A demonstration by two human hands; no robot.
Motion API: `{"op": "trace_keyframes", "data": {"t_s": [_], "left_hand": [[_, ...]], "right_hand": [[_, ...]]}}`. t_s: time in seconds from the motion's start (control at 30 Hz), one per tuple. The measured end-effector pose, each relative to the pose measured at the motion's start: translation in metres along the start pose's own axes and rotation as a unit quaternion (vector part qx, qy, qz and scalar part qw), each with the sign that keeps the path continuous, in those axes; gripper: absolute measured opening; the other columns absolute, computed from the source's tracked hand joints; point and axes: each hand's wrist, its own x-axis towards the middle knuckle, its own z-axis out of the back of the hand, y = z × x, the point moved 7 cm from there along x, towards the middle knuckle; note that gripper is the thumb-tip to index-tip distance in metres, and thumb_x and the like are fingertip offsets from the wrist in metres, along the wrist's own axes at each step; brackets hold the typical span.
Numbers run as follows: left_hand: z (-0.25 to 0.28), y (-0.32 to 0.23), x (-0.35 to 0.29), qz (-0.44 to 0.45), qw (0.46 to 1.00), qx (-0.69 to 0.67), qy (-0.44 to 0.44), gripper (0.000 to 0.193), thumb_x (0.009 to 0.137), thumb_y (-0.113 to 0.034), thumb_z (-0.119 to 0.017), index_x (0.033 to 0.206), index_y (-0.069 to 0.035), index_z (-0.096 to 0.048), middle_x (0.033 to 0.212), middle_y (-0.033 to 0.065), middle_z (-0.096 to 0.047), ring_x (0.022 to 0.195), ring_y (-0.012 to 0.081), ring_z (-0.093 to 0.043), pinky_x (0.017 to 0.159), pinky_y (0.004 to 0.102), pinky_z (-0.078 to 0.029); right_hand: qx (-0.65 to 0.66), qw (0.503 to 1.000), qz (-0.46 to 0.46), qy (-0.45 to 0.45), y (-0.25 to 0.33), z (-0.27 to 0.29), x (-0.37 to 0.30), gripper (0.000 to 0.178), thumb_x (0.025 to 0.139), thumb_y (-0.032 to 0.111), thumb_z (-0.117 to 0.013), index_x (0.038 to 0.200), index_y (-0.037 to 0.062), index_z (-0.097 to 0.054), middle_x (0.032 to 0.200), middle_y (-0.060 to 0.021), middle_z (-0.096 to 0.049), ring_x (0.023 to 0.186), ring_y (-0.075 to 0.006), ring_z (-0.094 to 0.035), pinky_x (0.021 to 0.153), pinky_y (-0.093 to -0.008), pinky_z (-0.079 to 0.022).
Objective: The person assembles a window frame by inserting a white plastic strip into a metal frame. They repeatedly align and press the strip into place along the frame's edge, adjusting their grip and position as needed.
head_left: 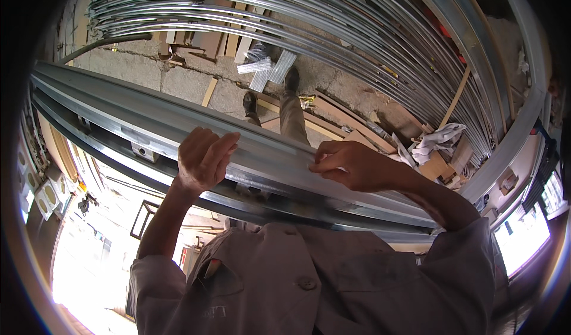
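Note:
A long grey metal profile (113, 109) runs across in front of my chest, from the far left toward the lower right. My left hand (205, 159) is over its middle with the fingers curled in. To the right, my right hand (351, 164) is at the profile too, thumb and fingertips pinched together. Whatever either hand holds is too small or hidden to make out. Nearer my body, a darker metal rail (107, 136) lies alongside, with a small block-like metal fitting (144, 152) on it.
Beyond, a wide bundle of thin metal tubes (238, 23) stretches across. On the concrete floor (187, 85) lie wood strips (351, 121), short ribbed metal pieces (281, 67) and a crumpled pale cloth (439, 142). My shoes (250, 103) show beyond the profile. Wide metal rails (476, 38) stand at right.

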Motion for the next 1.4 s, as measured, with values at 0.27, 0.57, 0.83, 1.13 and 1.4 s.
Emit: {"op": "trace_keyframes", "data": {"t_s": [0.27, 0.57, 0.83, 1.13, 1.4], "left_hand": [[0.001, -0.002, 0.007, 0.019, 1.000, 0.008, 0.007, 0.018, 0.091, -0.005, -0.072, 0.108, -0.003, -0.067, 0.072, 0.0048, -0.063, 0.058, 0.0220, -0.058, 0.056, 0.0358, -0.046], [-0.026, -0.001, 0.018, 0.463, 0.799, -0.383, 0.031, 0.011, 0.096, -0.013, -0.071, 0.094, -0.002, -0.071, 0.080, -0.0005, -0.064, 0.073, 0.0075, -0.059, 0.066, 0.0247, -0.047], [-0.042, -0.019, 0.058, 0.403, 0.765, -0.501, 0.024, 0.017, 0.106, -0.021, -0.057, 0.112, -0.005, -0.061, 0.080, -0.0022, -0.059, 0.069, 0.0043, -0.049, 0.061, 0.0236, -0.041], [0.005, -0.027, 0.055, 0.228, 0.877, -0.423, 0.001, 0.014, 0.107, -0.012, -0.049, 0.119, -0.007, -0.044, 0.081, 0.0048, -0.058, 0.072, 0.0089, -0.051, 0.064, 0.0266, -0.043], [0.005, 0.021, 0.032, 0.397, 0.784, -0.476, 0.028, 0.010, 0.108, -0.019, -0.051, 0.107, -0.010, -0.057, 0.073, -0.0054, -0.049, 0.064, 0.0043, -0.039, 0.057, 0.0225, -0.034]], "right_hand": [[-0.100, 0.992, 0.043, -0.060, -0.009, -0.013, -0.011, 0.030, 0.097, 0.008, -0.060, 0.125, 0.0085, -0.070, 0.121, -0.0137, -0.064, 0.106, -0.0271, -0.066, 0.090, -0.0393, -0.054], [-0.026, 0.939, 0.136, -0.315, 0.075, 0.053, -0.009, 0.024, 0.090, 0.013, -0.076, 0.111, 0.0029, -0.070, 0.096, -0.0124, -0.071, 0.085, -0.0290, -0.072, 0.074, -0.0382, -0.057], [-0.120, 0.837, 0.168, -0.506, 0.135, 0.053, -0.016, 0.020, 0.087, 0.009, -0.080, 0.104, 0.0032, -0.071, 0.089, -0.0099, -0.067, 0.076, -0.0252, -0.070, 0.064, -0.0350, -0.056], [-0.043, 0.862, 0.119, -0.492, 0.146, 0.036, 0.005, 0.010, 0.088, 0.007, -0.078, 0.095, 0.0017, -0.075, 0.081, -0.0111, -0.071, 0.074, -0.0228, -0.072, 0.065, -0.0338, -0.056], [0.066, 0.865, 0.095, -0.488, 0.100, 0.077, 0.002, 0.008, 0.090, 0.007, -0.076, 0.096, 0.0011, -0.075, 0.087, -0.0081, -0.075, 0.078, -0.0143, -0.072, 0.065, -0.0303, -0.058]]}}
